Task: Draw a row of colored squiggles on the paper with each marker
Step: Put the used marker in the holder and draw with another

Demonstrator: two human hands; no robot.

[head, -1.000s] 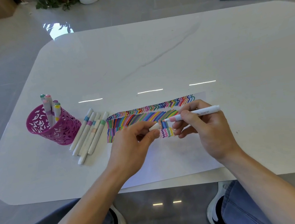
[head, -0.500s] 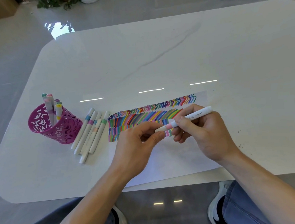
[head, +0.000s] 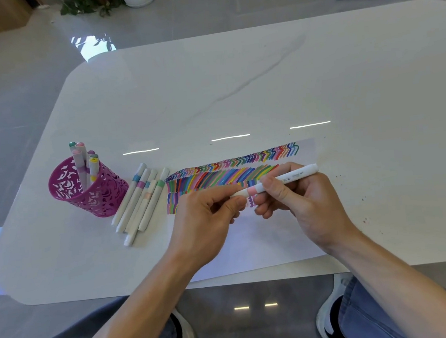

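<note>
Right hand grips marker; left hand pinches its capped end. Both over paper. Loose markers, cup left of left hand.

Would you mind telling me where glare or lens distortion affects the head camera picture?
Head view: three bright streaks of ceiling-light glare lie on the glossy table just beyond the paper; a window reflection shines on the floor at upper left; the wide-angle lens bows the table's edges; the squiggles and marker stay reasonably sharp.
</note>
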